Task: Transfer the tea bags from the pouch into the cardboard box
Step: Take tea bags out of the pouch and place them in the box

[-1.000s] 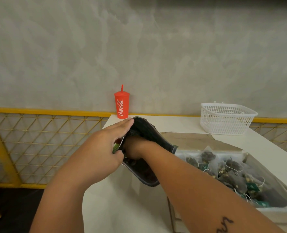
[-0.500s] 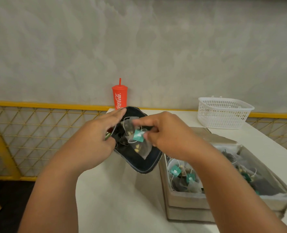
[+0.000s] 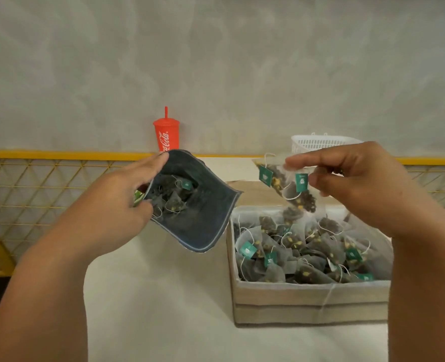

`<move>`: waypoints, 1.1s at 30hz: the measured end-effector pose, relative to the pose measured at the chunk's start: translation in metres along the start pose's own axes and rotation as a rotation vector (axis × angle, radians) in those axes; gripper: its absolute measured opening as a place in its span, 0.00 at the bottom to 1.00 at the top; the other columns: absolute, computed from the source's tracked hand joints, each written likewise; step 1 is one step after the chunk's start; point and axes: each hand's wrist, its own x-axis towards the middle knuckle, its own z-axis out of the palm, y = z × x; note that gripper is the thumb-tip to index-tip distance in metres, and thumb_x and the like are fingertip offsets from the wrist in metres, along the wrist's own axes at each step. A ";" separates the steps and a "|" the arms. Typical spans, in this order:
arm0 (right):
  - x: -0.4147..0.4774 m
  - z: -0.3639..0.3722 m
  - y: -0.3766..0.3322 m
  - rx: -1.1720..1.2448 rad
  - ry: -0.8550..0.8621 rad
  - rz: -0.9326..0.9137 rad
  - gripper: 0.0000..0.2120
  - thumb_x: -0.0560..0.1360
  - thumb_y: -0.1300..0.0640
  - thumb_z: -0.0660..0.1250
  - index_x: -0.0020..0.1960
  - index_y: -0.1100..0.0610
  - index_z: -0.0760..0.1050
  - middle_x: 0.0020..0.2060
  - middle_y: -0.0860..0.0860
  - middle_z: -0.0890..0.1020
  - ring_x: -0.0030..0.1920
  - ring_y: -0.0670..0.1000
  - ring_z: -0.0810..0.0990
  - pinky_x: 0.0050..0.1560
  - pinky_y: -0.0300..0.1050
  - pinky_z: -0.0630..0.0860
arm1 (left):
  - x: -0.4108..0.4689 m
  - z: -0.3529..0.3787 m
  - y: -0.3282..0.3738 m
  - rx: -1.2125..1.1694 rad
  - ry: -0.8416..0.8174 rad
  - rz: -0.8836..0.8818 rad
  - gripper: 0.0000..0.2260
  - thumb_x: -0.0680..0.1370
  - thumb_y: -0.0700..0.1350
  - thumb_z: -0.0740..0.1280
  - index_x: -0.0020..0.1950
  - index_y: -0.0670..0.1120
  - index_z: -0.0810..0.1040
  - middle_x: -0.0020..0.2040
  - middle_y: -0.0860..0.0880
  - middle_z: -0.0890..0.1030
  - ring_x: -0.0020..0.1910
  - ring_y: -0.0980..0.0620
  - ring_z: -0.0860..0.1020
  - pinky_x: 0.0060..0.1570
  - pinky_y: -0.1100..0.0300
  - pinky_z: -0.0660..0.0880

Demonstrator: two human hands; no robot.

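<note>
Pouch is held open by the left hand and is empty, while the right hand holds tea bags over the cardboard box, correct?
Not empty: the head view shows tea bags inside the pouch. The left hand does hold it open, and the right hand pinches a cluster above the cardboard box.

On my feed the pouch (image 3: 197, 223) is held above the table (image 3: 164, 309) at the left, its rim gripped by the left hand (image 3: 111, 205), with loose tea bags (image 3: 175, 202) inside it. Just right of it the cardboard box (image 3: 307, 301) sits on the table with a heap of tea bags (image 3: 307, 254) in it. Above the box's far side the right hand (image 3: 359, 184) pinches the hanging tea bags (image 3: 291, 189). Behind the pouch a cup (image 3: 166, 135) stands at the table's back edge, a basket (image 3: 320, 143) well to its right, and a railing (image 3: 46, 184) runs behind both.
</note>
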 end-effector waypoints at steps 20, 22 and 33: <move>0.008 0.009 0.052 -0.434 -0.525 0.214 0.18 0.68 0.73 0.58 0.37 0.53 0.77 0.46 0.43 0.80 0.40 0.42 0.76 0.36 0.36 0.70 | -0.001 0.003 0.005 0.086 0.002 0.013 0.33 0.72 0.31 0.62 0.70 0.58 0.62 0.60 0.73 0.59 0.59 0.66 0.64 0.59 0.67 0.60; 0.009 -0.001 0.056 -0.425 -0.399 0.173 0.16 0.68 0.73 0.60 0.38 0.52 0.75 0.45 0.43 0.78 0.40 0.40 0.72 0.38 0.36 0.70 | -0.001 0.002 0.004 0.090 0.012 0.013 0.32 0.71 0.31 0.63 0.70 0.56 0.62 0.62 0.70 0.60 0.59 0.66 0.64 0.59 0.67 0.60; 0.016 0.007 0.075 -0.454 -0.237 0.325 0.16 0.71 0.70 0.61 0.35 0.52 0.77 0.37 0.53 0.81 0.35 0.49 0.76 0.31 0.35 0.69 | -0.001 0.003 0.007 0.079 0.025 0.009 0.32 0.72 0.30 0.63 0.71 0.55 0.62 0.64 0.66 0.60 0.55 0.77 0.56 0.59 0.61 0.65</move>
